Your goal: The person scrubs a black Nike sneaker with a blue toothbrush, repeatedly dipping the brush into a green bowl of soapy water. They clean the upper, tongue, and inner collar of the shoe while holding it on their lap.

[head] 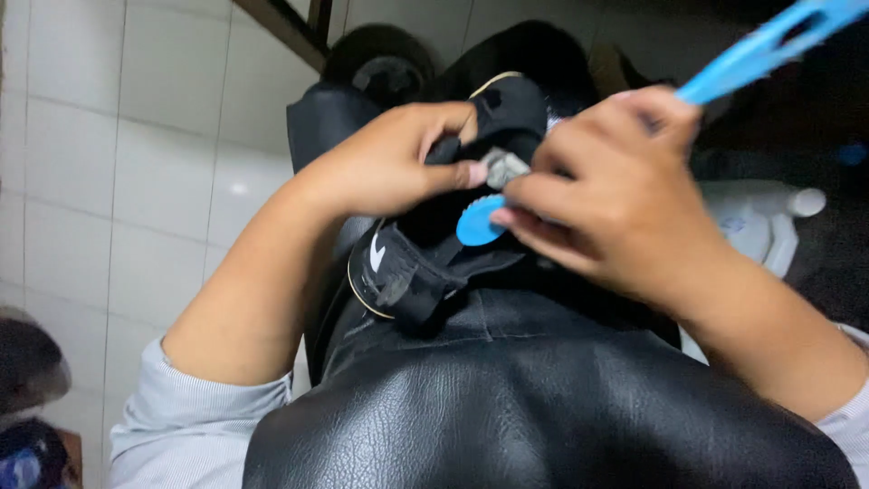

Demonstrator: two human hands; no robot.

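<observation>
A black sandal (425, 254) with a pale sole edge and a white mark on its strap rests on my lap, over a black leather apron (507, 407). My left hand (389, 158) grips the sandal's upper strap, thumb pressed near a small grey patch (503, 167). My right hand (606, 199) holds a long blue plastic tool (769, 41); its round blue end (478, 222) touches the sandal just below the patch. The tool's handle sticks out up and to the right, past the hand.
White floor tiles (118, 181) lie to the left. A white plastic bottle (760, 222) lies on its side at right. More dark footwear (380, 59) sits beyond the sandal. A dark rounded object (27, 362) is at the lower left.
</observation>
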